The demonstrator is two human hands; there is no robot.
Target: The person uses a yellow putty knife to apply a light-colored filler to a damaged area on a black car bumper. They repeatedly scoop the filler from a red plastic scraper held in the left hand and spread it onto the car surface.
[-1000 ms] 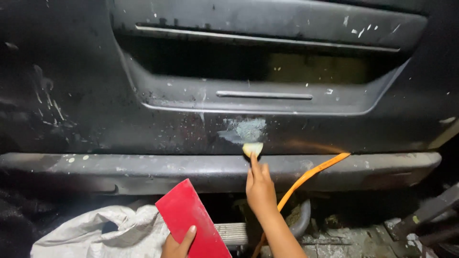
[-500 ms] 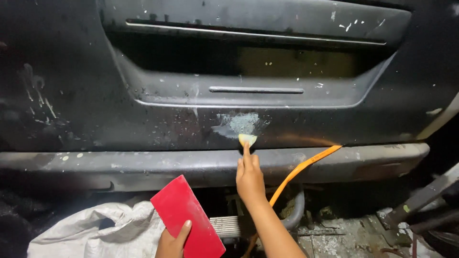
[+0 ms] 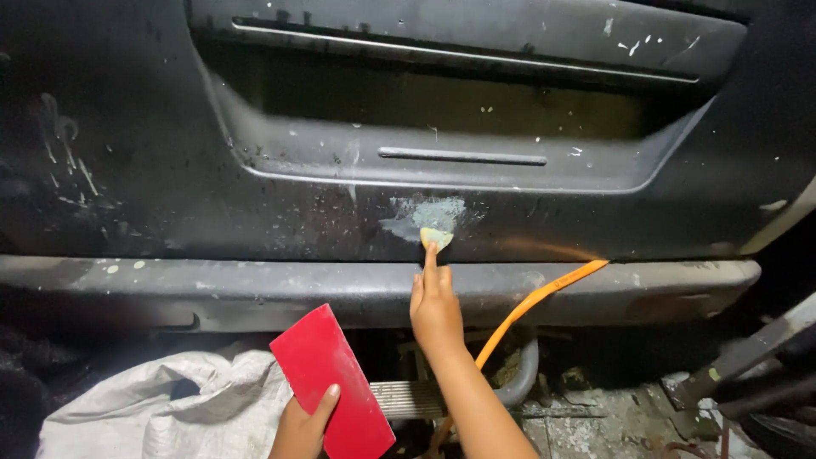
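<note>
Your right hand (image 3: 436,308) has slid its small yellowish spreader (image 3: 435,237) left along the pale filler patch (image 3: 429,214), fingertips pressing it there, while your left hand (image 3: 303,425), well below, grips a red card (image 3: 331,382).

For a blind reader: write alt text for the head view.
A right hand presses a small yellowish pad against a pale patch on a dark vehicle panel. The left hand holds a red card below, beside an orange hose.
</note>
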